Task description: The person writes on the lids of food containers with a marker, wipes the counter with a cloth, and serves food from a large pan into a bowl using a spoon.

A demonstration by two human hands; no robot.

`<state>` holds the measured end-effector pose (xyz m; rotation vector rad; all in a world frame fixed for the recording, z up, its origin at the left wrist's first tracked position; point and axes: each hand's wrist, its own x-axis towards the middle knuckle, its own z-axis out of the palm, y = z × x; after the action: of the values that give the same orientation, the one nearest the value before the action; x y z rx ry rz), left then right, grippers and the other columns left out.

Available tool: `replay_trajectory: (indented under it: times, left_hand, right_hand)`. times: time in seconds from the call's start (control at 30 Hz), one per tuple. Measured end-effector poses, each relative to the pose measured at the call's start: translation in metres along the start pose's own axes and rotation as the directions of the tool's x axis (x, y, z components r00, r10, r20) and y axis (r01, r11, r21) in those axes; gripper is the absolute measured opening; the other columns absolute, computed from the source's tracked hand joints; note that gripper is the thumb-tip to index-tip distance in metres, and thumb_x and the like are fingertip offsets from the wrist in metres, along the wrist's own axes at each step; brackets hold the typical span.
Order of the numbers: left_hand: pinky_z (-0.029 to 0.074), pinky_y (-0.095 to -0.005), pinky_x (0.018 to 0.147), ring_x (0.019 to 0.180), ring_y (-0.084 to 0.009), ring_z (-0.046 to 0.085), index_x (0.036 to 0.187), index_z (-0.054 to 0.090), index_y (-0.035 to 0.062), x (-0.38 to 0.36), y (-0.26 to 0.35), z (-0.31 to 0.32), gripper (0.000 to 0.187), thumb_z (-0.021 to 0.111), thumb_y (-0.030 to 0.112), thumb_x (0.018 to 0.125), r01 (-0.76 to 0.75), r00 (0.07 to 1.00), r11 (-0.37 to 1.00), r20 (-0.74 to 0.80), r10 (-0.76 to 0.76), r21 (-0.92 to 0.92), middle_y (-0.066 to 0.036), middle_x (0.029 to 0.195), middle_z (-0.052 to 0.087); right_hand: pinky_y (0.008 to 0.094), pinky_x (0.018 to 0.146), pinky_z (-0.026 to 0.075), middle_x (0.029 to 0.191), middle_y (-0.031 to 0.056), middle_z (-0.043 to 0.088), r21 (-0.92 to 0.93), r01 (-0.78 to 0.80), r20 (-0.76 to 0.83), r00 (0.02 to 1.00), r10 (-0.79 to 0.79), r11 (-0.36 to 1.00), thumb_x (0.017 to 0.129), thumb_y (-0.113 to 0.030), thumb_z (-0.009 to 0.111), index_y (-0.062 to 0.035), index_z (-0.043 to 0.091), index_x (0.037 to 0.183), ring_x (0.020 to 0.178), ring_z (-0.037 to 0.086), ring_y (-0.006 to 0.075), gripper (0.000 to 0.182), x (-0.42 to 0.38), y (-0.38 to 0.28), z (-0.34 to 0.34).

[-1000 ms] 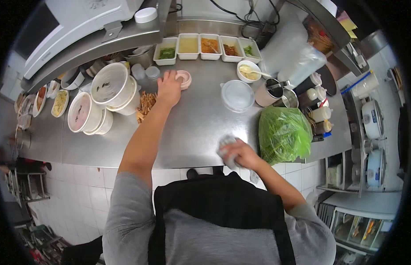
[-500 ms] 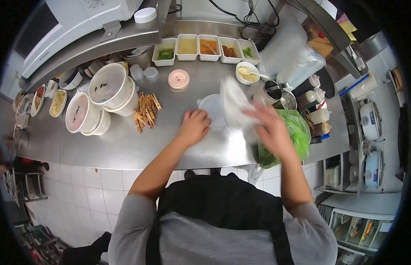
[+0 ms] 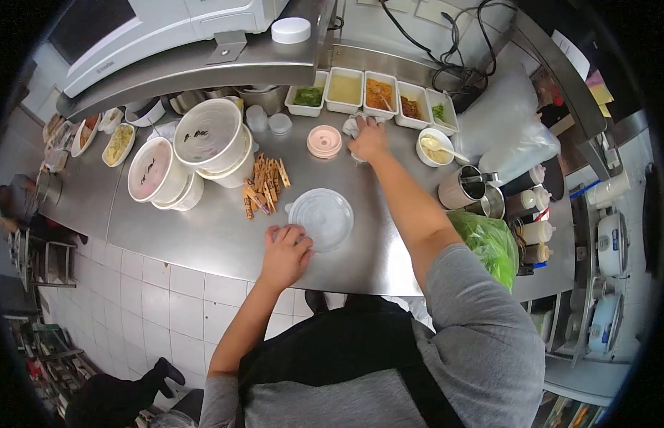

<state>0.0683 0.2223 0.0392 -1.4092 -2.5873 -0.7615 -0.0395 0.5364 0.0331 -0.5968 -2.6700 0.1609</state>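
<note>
A round translucent plastic lid (image 3: pixel 322 220) lies flat on the steel counter. At its lower left edge, my left hand (image 3: pixel 287 255) rests with fingers loosely bent and slightly apart, gripping nothing visible. My right hand (image 3: pixel 370 140) reaches to the back of the counter and presses down on a crumpled white cloth (image 3: pixel 351 126), its fingers closed over it. Just left of the cloth sits a pink round container (image 3: pixel 324 142). Wooden clothespins (image 3: pixel 266 185) lie in a pile between the lid and the tubs.
Stacked white tubs (image 3: pixel 211 135) stand at left. Along the back are several topping trays (image 3: pixel 345 90). To the right are a bowl with a spoon (image 3: pixel 435 148), a metal pitcher (image 3: pixel 461 187), a green plastic bag (image 3: pixel 489 242) and sauce bottles (image 3: pixel 537 232). A shelf (image 3: pixel 203 75) overhangs the back left.
My right hand has swept the cloth from beside the lid to the back, near the trays. My left hand has shifted slightly toward the front edge. The view has turned.
</note>
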Motion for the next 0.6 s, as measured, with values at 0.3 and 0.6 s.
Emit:
replay_trajectory:
  times: [0.3,0.6]
  left_hand:
    - [0.030,-0.0513,0.095,0.107,-0.0227,0.049,0.086,0.058,0.0136,-0.010,-0.008,-0.015,0.019,0.069,0.014,0.070,0.016,1.000,0.998,0.012,-0.017,0.056,-0.004,0.102,0.051]
    - [0.031,-0.0509,0.096,0.108,-0.0241,0.047,0.087,0.059,0.0121,-0.007,-0.023,0.000,0.014,0.063,0.013,0.074,-0.046,0.998,0.999,-0.046,0.047,0.018,-0.005,0.103,0.051]
  right_hand:
    - [0.0396,0.079,0.050,0.092,0.0210,0.066,0.142,-0.080,0.392,0.920,0.018,0.987,0.060,-0.021,0.065,-0.0024,0.068,0.097,0.087,0.063,0.0363,0.042,0.025,0.056,-0.131]
    - [0.0445,0.100,0.036,0.128,0.0069,0.053,0.287,0.228,0.103,0.958,-0.267,0.930,0.066,-0.002,0.057,-0.0172,0.067,0.104,0.114,0.049,0.0300,0.042,-0.088,0.056,-0.024]
